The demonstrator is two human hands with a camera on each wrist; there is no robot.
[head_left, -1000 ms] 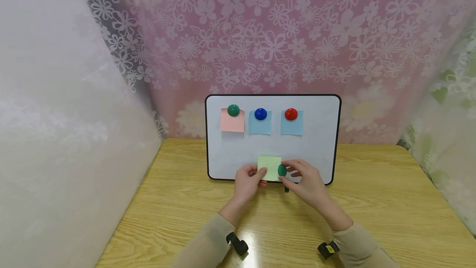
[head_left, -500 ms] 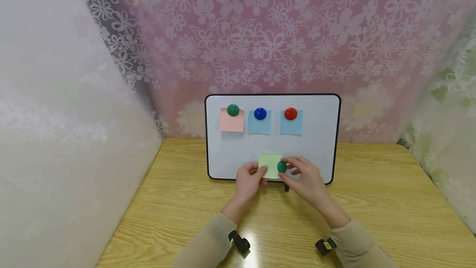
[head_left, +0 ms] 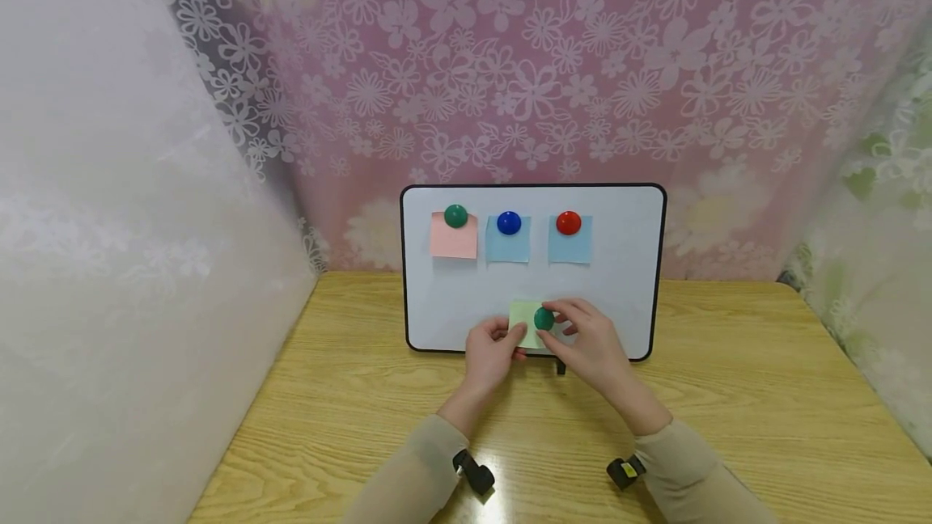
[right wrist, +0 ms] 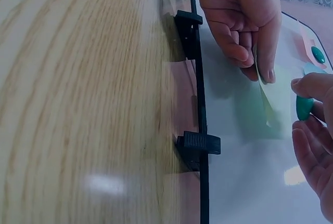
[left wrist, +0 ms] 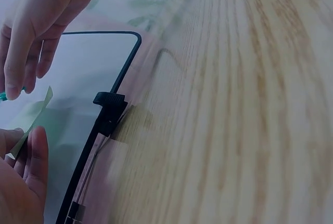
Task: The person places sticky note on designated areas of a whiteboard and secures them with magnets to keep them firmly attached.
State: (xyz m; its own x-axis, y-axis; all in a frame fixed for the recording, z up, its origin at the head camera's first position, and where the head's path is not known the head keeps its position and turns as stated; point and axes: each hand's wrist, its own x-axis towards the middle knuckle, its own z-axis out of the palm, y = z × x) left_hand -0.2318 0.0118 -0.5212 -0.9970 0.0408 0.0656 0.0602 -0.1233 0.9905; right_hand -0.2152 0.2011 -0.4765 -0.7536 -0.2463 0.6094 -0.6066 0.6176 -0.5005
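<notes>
My left hand [head_left: 491,354] pinches a pale green sticky note [head_left: 522,314] by its left side, thumb in front, low before the whiteboard [head_left: 466,297]. In the right wrist view the note [right wrist: 266,104] appears edge-on, standing off the board's surface. My right hand [head_left: 591,346] holds a round green magnet [head_left: 544,319] between thumb and fingers, over the note's right part in the head view. The right wrist view shows that magnet [right wrist: 304,108] apart from the note. Higher up, a green magnet [head_left: 455,216] sits on a pink note [head_left: 454,242].
Two blue notes hang on the board, one under a blue magnet [head_left: 509,222], the other under a red magnet [head_left: 569,222]. Black clip feet [right wrist: 199,143] hold the board's lower edge above the wooden table [head_left: 349,395]. A floral curtain [head_left: 510,63] hangs behind.
My right hand has brought the green magnet left and slightly up, so it now overlaps the note in the head view. My left hand and the note have shifted slightly right and up.
</notes>
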